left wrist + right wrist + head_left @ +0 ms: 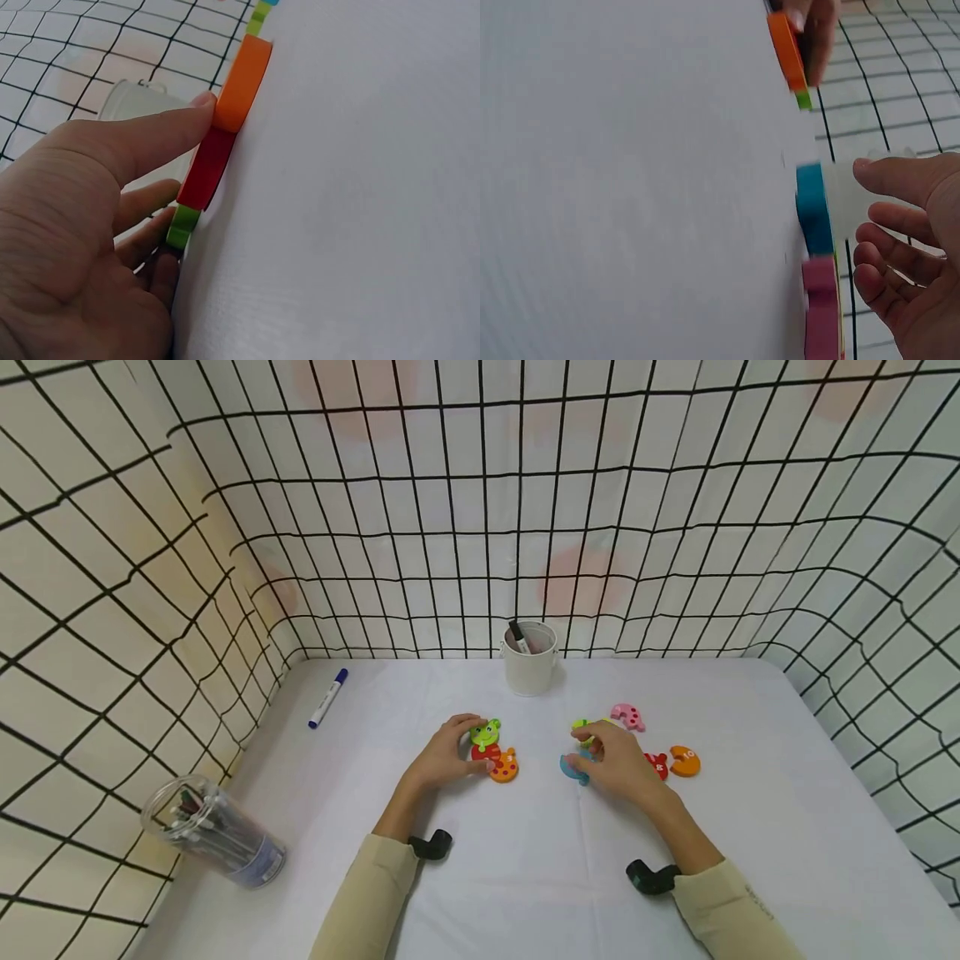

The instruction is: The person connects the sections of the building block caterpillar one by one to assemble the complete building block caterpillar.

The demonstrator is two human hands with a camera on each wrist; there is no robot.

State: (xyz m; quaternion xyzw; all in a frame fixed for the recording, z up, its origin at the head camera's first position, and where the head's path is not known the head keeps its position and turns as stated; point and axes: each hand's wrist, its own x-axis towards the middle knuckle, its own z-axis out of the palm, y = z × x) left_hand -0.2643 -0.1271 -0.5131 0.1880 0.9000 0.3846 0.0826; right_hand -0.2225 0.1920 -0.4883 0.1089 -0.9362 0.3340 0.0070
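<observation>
I have both hands over the worktop [510,877], among small painted pieces. My left hand [447,753] pinches a row of touching pieces between thumb and fingers: the green frog-faced piece [486,735] at the fingers, the red middle piece [482,753], and the orange spotted piece [507,767] by the thumb. My right hand [622,762] is loosely curved and holds nothing; its thumb and fingers hover apart, over the blue piece [814,210] and a light green piece [581,723]. Just beyond the right hand lies the pink spotted piece [627,717]; to its right are a red piece [658,766] and an orange piece marked 10 [685,762]. Beyond and between the hands I see the white bucket [529,672], holding a black-capped marker [519,639]. Left of the left hand are a blue-capped marker [327,699], farther off, and a clear jar of pens [225,839], closer in.
</observation>
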